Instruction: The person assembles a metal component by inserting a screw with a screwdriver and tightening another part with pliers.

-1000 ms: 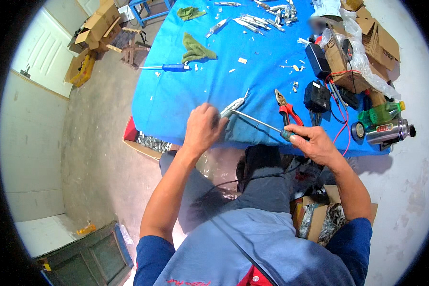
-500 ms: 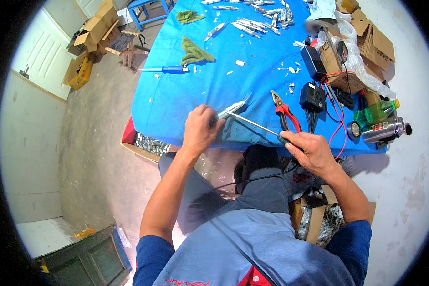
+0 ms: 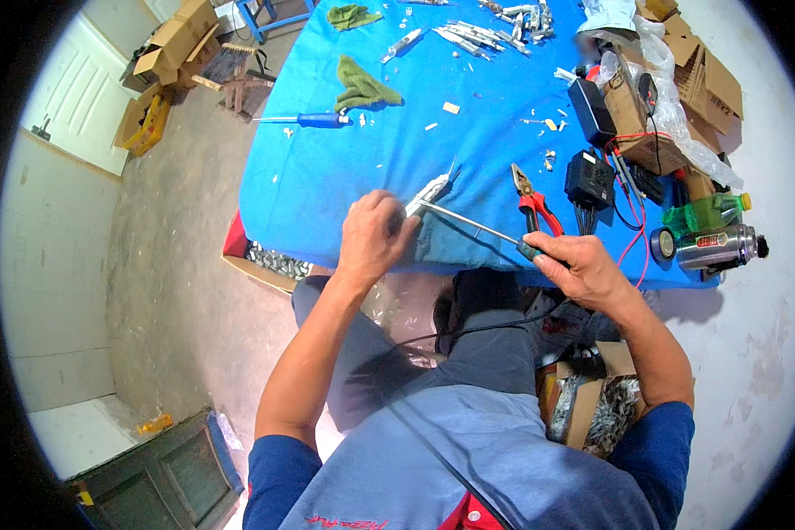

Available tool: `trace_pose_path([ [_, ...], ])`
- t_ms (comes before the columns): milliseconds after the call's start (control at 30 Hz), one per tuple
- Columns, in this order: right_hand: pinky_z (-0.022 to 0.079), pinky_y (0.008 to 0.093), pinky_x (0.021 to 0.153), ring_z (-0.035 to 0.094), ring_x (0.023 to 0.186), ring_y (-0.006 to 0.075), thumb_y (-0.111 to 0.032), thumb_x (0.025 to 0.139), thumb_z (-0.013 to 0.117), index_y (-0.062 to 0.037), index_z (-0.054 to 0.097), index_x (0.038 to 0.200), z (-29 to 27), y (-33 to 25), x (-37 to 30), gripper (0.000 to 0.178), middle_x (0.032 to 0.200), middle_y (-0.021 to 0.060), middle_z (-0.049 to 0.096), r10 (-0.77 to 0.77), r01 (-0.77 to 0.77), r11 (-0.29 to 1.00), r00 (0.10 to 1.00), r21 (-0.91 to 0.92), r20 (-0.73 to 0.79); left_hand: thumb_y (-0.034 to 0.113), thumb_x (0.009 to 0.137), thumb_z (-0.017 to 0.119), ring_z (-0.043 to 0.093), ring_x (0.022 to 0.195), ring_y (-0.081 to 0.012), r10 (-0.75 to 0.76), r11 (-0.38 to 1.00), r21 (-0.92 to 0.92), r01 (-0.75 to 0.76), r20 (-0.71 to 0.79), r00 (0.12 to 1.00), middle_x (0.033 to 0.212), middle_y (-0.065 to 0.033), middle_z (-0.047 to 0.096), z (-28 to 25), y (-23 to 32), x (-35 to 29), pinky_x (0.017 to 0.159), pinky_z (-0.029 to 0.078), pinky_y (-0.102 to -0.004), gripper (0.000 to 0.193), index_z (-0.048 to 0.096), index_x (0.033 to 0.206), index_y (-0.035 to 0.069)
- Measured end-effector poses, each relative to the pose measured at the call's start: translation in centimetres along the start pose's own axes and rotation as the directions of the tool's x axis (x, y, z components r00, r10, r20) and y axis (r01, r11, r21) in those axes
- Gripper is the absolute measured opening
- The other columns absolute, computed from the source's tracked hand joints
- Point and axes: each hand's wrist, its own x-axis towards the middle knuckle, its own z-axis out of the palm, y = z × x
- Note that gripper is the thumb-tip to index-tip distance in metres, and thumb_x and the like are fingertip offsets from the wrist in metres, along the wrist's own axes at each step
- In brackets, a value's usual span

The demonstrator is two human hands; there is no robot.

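My left hand (image 3: 375,237) is closed around the rear of a white pen-shaped device (image 3: 430,191), whose thin metal tip points away to the right. My right hand (image 3: 580,269) grips the dark green handle of a screwdriver (image 3: 473,223). The screwdriver's long, thin shaft slants left, its end touching or very near the device's side just ahead of my left fingers. Both hands are over the front edge of the blue cloth. Red-handled pliers (image 3: 536,201) lie just beyond my right hand.
On the blue-covered table (image 3: 327,194) lie a blue screwdriver (image 3: 318,119), green rags (image 3: 362,87), and several similar white devices (image 3: 477,37). To the right are black boxes with wires (image 3: 589,179), a green bottle (image 3: 705,213) and a steel flask (image 3: 715,247). A box of small metal parts (image 3: 276,262) stands below the left edge.
The device in my left hand has tilted so its tip points more steeply away from me. My right hand and the screwdriver have shifted slightly right. The whole view has moved a little.
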Motion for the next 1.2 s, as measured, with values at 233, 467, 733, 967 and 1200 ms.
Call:
trace_pose_path([
  [233,0.049,0.035,0.061,0.059,0.061,0.0161,-0.018,0.092,0.062,-0.0039,0.062,0.122,-0.3,1.4,0.2,0.034,0.071,0.0111,0.058,0.143,-0.166,0.964,0.983,0.209,0.118,0.019,0.079,0.074,0.059,0.085,-0.0334,-0.026,0.999,-0.023,0.026,0.012,1.0,0.09,-0.0126,0.061,-0.3,0.3,0.0,0.076,0.047,-0.0416,0.022,0.062,0.084,0.002],
  [467,0.049,0.0321,0.056,0.06,0.063,0.0164,-0.019,0.092,0.063,-0.0092,0.064,0.123,1.2,2.1,-0.4,0.033,0.072,0.0103,0.058,0.301,-0.332,0.857,0.943,0.395,0.142,0.02,0.078,0.074,0.058,0.083,-0.0333,-0.026,0.999,-0.028,0.025,-0.013,1.0,0.087,-0.0114,0.061,0.0,0.2,0.2,0.074,0.046,-0.0414,0.021,0.062,0.081,0.003],
  [733,0.05,0.0403,0.059,0.063,0.068,0.0308,-0.019,0.087,0.068,-0.0102,0.065,0.119,2.0,1.0,-1.3,0.033,0.075,0.011,0.06,-0.206,0.168,0.945,0.972,-0.281,-0.113,0.019,0.08,0.075,0.062,0.086,-0.0319,0.009,0.999,0.048,-0.008,-0.013,1.0,0.093,-0.0132,0.063,-0.2,0.4,0.1,0.077,0.049,-0.0393,0.023,0.065,0.088,0.0],
  [967,0.048,0.0352,0.061,0.062,0.067,0.0275,-0.013,0.089,0.065,-0.0056,0.063,0.122,0.9,1.2,-0.5,0.034,0.078,0.0132,0.063,-0.102,0.102,0.995,0.995,-0.011,-0.016,0.018,0.08,0.075,0.062,0.083,-0.0316,-0.001,1.0,0.029,0.002,-0.013,1.0,0.09,-0.0129,0.062,-0.1,0.2,0.0,0.074,0.05,-0.0392,0.022,0.065,0.086,0.0],
  [1200,0.047,0.0311,0.06,0.059,0.064,0.0156,-0.019,0.092,0.063,-0.0043,0.062,0.123,-0.5,0.5,0.2,0.034,0.075,0.009,0.062,0.104,-0.116,0.989,0.986,0.088,0.133,0.017,0.078,0.076,0.063,0.085,-0.0312,-0.027,1.0,0.008,0.027,-0.014,1.0,0.091,-0.0132,0.064,-0.3,0.3,-0.1,0.074,0.05,-0.0385,0.022,0.065,0.085,-0.001],
])
